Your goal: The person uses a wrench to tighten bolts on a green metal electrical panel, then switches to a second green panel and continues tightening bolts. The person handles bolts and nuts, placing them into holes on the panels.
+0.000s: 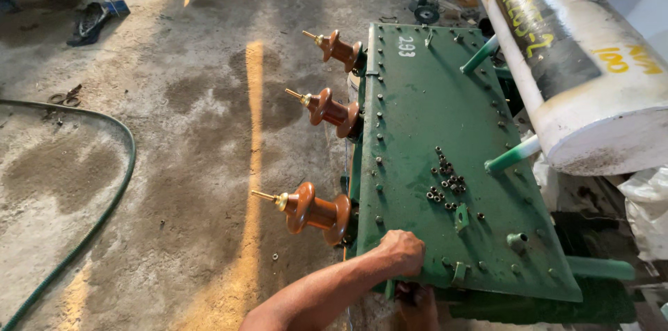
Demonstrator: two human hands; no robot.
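Daylight, fairly bright, no dim corners where you're working. A warm streak of sun runs down the concrete floor (252, 164) from the top of the view. Soft shadows fall left of the brown insulators (313, 209). White tank (577, 74) reads near glare at right. Green lid (445, 157) evenly lit, sharp. Your view bends slightly at the edges; far floor slightly soft.

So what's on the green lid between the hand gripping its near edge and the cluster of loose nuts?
In the head view, only bare green lid lies between the left hand and the loose nuts, apart from a few fixed bolts beside that stretch.
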